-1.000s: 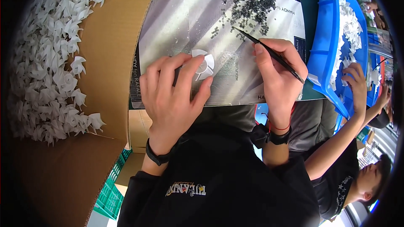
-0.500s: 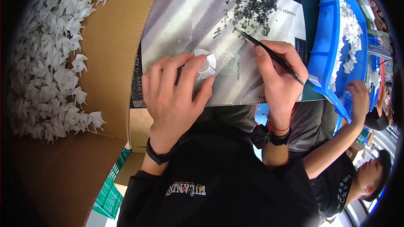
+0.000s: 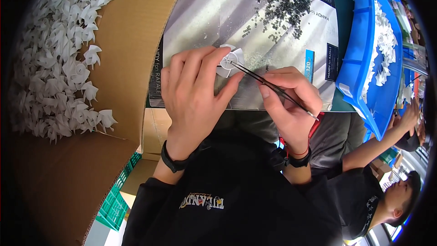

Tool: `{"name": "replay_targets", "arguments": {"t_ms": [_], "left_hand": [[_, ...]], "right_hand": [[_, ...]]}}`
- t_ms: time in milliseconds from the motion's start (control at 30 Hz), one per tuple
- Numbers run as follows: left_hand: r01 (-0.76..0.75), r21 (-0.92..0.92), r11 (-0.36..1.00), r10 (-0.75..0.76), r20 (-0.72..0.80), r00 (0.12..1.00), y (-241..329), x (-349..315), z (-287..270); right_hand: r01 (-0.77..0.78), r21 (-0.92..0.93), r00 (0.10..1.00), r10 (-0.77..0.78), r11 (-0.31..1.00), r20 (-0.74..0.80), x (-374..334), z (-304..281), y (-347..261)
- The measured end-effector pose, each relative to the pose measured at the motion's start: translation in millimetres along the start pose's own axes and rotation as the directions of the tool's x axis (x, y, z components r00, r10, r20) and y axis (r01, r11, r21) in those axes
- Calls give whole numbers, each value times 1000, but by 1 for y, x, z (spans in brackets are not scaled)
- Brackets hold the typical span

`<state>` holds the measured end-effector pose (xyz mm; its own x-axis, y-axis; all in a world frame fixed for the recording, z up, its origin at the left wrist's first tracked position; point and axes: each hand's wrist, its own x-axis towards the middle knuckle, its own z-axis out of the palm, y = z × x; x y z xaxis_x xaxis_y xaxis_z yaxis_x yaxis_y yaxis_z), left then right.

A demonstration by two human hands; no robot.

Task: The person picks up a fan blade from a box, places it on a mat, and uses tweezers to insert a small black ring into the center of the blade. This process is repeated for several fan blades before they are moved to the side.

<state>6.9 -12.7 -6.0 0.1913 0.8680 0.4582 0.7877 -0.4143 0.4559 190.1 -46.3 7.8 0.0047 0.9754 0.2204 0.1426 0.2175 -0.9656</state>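
Two hands, left hand (image 3: 193,98) gripping one white fan wheel (image 3: 230,60); right hand (image 3: 289,105), one tweezers (image 3: 273,86)

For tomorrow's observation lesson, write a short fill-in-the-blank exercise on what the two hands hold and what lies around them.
1. The left hand holds a small white ____ wheel.
2. The right hand points thin black ____ at the wheel's middle.
3. Tiny dark beads lie scattered on a grey ____.
4. The cardboard box on the left holds many ____ wheels.

Missing words: fan; tweezers; sheet; white
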Motion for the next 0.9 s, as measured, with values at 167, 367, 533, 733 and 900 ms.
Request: {"name": "replay_targets", "arguments": {"t_ms": [167,367,533,733,900], "left_hand": [[-5,1,1000,5,-2,1000,1,0,2],[-4,6,1000,5,-8,1000,0,-2,-1],[-11,-7,1000,11,-5,1000,0,-1,1],[-11,-13,1000,11,-3,1000,-1,-2,1],[4,7,1000,-4,2,1000,0,-2,-1]], "right_hand": [[22,4,998,-22,1000,-54,3,2,3],[41,1,998,-41,999,-45,5,5,2],[32,-26,999,-32,999,-20,7,4,-2],[-56,-96,995,63,994,72,8,0,-14],[-71,-223,990,96,972,101,8,1,-22]]}}
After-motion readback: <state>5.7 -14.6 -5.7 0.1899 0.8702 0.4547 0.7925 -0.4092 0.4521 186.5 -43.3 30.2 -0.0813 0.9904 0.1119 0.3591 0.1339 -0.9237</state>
